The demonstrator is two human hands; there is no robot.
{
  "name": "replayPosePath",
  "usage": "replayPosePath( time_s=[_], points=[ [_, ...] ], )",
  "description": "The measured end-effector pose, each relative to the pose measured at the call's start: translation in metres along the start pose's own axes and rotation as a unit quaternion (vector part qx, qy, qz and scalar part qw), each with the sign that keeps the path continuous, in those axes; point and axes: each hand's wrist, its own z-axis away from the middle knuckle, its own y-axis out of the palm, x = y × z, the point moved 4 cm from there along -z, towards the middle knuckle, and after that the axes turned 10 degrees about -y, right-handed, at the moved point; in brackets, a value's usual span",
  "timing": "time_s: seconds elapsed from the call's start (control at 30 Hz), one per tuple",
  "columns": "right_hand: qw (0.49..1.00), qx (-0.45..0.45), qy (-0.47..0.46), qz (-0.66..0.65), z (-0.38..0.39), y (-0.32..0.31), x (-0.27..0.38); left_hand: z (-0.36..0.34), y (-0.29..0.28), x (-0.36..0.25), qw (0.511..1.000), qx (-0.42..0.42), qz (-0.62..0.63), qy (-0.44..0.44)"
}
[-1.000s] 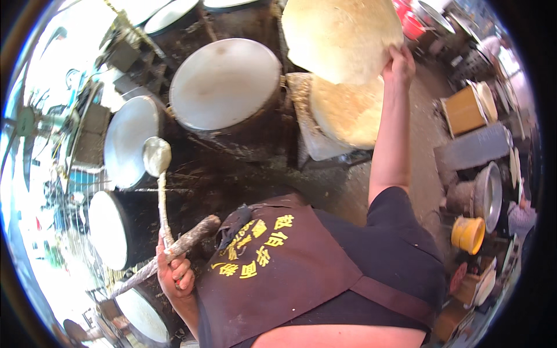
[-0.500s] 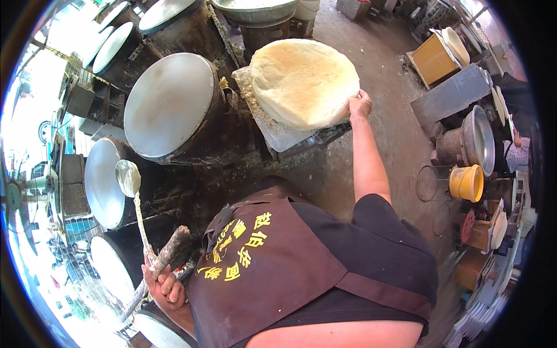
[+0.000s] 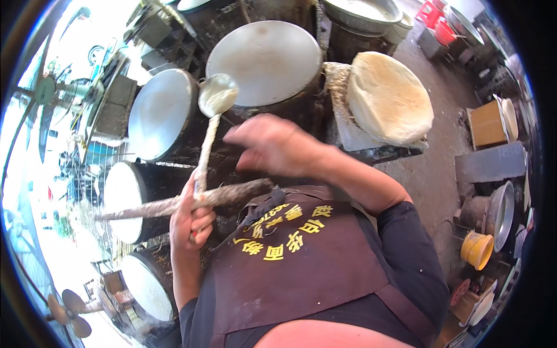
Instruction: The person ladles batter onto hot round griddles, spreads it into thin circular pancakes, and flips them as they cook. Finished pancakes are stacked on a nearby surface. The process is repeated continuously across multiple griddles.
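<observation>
My left hand (image 3: 196,219) is wrapped round the batter-smeared handle of a ladle (image 3: 218,95) and a rough, crusted wooden stick (image 3: 232,194) crossing it. The ladle stands upward, its bowl coated with pale batter; the stick lies nearly level. My right hand (image 3: 277,145), blurred by motion, hovers in front of my chest just right of the ladle's handle. Its thumb and fingers are apart, holding nothing visible. Farther right, a thick stack of thin round pancakes (image 3: 390,98) rests on a crusted board (image 3: 354,136).
A large round griddle (image 3: 264,61) stands straight ahead, with another griddle (image 3: 161,115) to its left. More griddles curve down the left side. A metal basin (image 3: 371,14) stands beyond the stack. At right are a yellow bucket (image 3: 477,249) and a wooden box (image 3: 487,124).
My right hand has left the edge of the pancake stack and swung left toward the ladle. My left hand has raised the ladle and stick. The view has turned left.
</observation>
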Motion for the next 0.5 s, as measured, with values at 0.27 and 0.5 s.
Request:
replayPosePath(
  time_s=[0.27,0.5],
  points=[
    [0.989,-0.026,0.134,-0.064,0.02,0.068,-0.007,-0.038,-0.003,-0.04,0.991,0.117,0.008,-0.06],
    [0.875,-0.3,0.36,0.122,0.146,-0.023,0.002,-0.07,0.08,-0.065,0.949,0.13,-0.258,0.129]
  ],
)
